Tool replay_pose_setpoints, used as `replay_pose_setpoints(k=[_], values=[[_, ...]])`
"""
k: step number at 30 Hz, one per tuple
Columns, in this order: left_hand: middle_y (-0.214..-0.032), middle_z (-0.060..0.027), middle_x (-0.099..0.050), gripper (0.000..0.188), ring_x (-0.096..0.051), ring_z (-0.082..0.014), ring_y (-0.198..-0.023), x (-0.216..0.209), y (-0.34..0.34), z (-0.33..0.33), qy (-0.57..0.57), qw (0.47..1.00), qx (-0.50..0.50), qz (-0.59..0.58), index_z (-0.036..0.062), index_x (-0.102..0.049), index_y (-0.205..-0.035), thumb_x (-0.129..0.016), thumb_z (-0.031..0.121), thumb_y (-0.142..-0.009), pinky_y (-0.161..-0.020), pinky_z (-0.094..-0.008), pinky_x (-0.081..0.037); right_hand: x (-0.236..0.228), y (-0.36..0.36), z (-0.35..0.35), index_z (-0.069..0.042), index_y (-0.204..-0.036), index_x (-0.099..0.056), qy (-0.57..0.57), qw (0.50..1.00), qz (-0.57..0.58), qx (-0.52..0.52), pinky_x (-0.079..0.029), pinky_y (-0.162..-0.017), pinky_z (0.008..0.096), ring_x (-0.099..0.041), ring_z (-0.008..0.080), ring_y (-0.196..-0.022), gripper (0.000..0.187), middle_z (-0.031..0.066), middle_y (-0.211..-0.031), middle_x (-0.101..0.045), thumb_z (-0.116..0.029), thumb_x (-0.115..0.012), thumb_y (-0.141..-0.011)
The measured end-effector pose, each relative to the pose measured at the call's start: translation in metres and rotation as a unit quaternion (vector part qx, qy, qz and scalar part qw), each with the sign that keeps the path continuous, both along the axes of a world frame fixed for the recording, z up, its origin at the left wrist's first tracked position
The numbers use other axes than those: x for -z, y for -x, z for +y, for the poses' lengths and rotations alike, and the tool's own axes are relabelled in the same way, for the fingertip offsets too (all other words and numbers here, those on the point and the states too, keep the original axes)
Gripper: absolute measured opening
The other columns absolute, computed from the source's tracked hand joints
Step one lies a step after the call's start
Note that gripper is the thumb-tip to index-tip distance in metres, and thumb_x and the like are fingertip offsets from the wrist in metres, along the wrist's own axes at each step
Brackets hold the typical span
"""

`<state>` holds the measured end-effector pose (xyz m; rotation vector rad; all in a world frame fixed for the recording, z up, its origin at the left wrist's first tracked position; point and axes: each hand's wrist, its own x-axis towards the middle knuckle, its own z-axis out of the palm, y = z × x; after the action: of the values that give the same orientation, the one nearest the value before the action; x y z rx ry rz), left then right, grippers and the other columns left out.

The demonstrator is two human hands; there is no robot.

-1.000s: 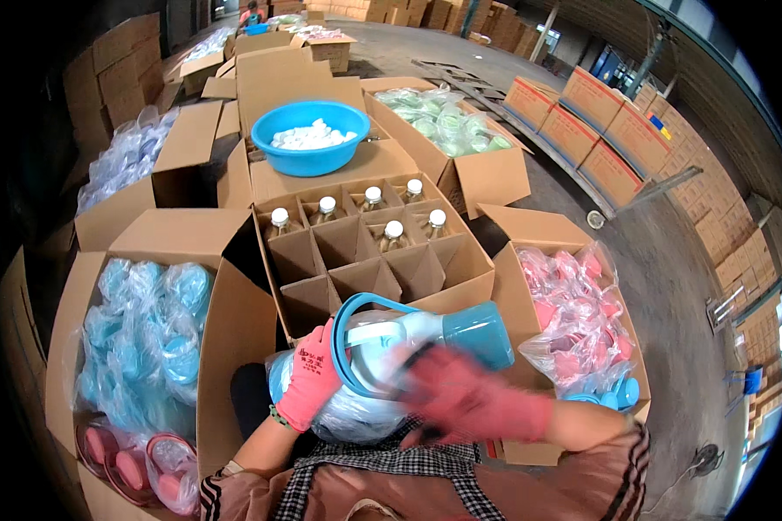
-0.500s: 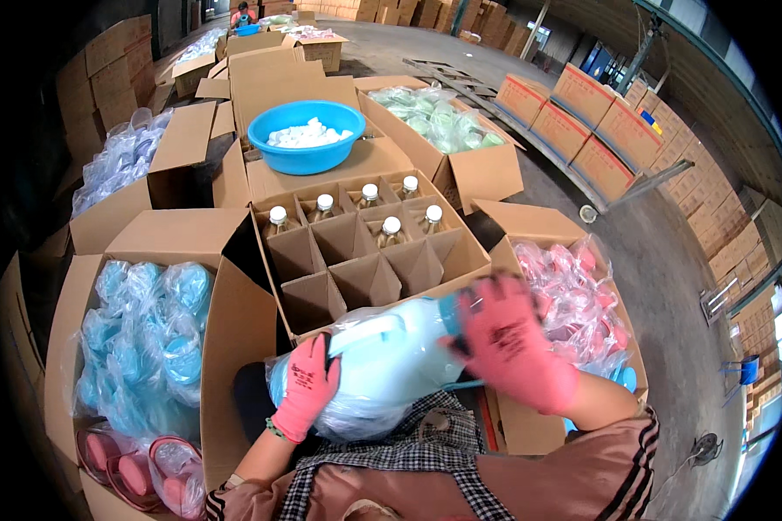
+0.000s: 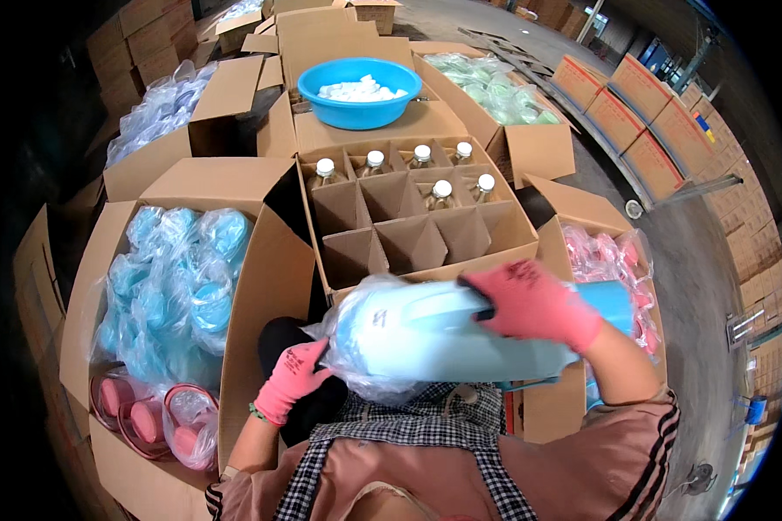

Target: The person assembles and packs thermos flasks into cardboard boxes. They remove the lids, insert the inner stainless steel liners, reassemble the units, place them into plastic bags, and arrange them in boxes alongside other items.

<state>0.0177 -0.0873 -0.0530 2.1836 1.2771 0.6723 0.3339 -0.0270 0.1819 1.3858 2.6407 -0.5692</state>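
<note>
A light blue thermos jug (image 3: 434,334) lies sideways above my lap, its darker blue end toward the right. My right hand (image 3: 530,304), in a pink glove, is closed over the upper side of its body near the handle. A clear plastic bag (image 3: 356,373) is bunched around the jug's left end. My left hand (image 3: 297,375), also gloved in pink, pinches that bag beside the jug. Just beyond stands a divided carton (image 3: 417,276) with several clear bottles with white caps (image 3: 421,154) in its far cells; the nearer cells hold nothing.
At left a carton holds bagged blue jugs (image 3: 169,286) and pink-lidded ones (image 3: 148,417). At right, another holds bagged pink items (image 3: 604,252). A blue basin (image 3: 356,108) of white caps sits past the divided carton. Green bagged items (image 3: 491,87) fill a box behind; sealed cartons (image 3: 621,117) stand farther right.
My right hand has shifted from the jug's right end to its body. The jug has slid rightward, and the plastic now gathers at its left end in my left hand. The view has tilted down.
</note>
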Motion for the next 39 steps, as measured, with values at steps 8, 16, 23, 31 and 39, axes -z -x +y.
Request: replay_pose_setpoints(k=[8, 16, 23, 31, 39], values=[[-0.069, -0.011, -0.061, 0.014, -0.06, -0.0252, -0.064, 0.069, -0.049, -0.021, -0.042, 0.934, 0.24, 0.262, 0.0067, -0.06, -0.07, -0.052, 0.018, -0.067, -0.059, -0.0354, -0.048, -0.048, -0.013, 0.003, -0.004, -0.106, -0.053, -0.101, 0.918, 0.305, 0.231, -0.043, -0.077, 0.0328, -0.057, 0.0221, -0.087, 0.049, 0.0123, -0.092, -0.059, -0.018, -0.072, -0.063], [-0.105, -0.0202, -0.054, 0.055, -0.05, -0.0316, -0.101, -0.02, -0.066, -0.028, 0.381, 0.917, 0.098, -0.063, -0.0015, -0.05, -0.112, -0.056, 0.041, -0.078, -0.088, -0.0336, -0.039, 0.126, 0.064, -0.013, 0.003, -0.098, -0.053, 0.065, 0.787, 0.564, 0.241, -0.044, -0.073, 0.0271, -0.053, 0.013, -0.08, 0.036, 0.0085, -0.085, -0.059, -0.015, -0.07, -0.071], [-0.114, -0.0216, -0.04, 0.07, -0.039, -0.036, -0.109, -0.039, -0.042, -0.057, 0.026, 0.973, -0.222, -0.051, -0.0032, -0.041, -0.116, -0.074, 0.026, -0.063, -0.092, -0.0381, -0.035, 0.172, 0.036, -0.075, 0.0, -0.084, -0.056, 0.148, 0.787, 0.545, 0.249, -0.043, -0.063, 0.0242, -0.051, 0.0091, -0.067, 0.02, 0.0023, -0.072, -0.056, -0.011, -0.068, -0.072], [-0.119, -0.0162, -0.046, 0.073, -0.043, -0.023, -0.111, 0.012, -0.085, -0.036, 0.355, 0.902, -0.048, -0.239, -0.0017, -0.032, -0.126, -0.071, 0.026, -0.07, -0.096, -0.0342, -0.032, 0.161, 0.015, -0.077, 0.001, -0.089, -0.056, 0.093, 0.754, 0.585, 0.285, -0.043, -0.064, 0.0235, -0.051, 0.009, -0.071, 0.025, 0.003, -0.078, -0.057, -0.013, -0.068, -0.072], [-0.116, -0.0102, -0.046, 0.054, -0.043, -0.0181, -0.107, 0.052, -0.078, -0.054, 0.405, 0.828, -0.204, -0.331, -0.0003, -0.034, -0.123, -0.062, 0.014, -0.08, -0.093, -0.0317, -0.036, 0.243, 0.04, -0.089, 0.0, -0.108, -0.051, 0.241, 0.794, 0.507, 0.235, -0.043, -0.078, 0.0247, -0.052, 0.0093, -0.088, 0.038, 0.0057, -0.096, -0.059, -0.017, -0.066, -0.077]])
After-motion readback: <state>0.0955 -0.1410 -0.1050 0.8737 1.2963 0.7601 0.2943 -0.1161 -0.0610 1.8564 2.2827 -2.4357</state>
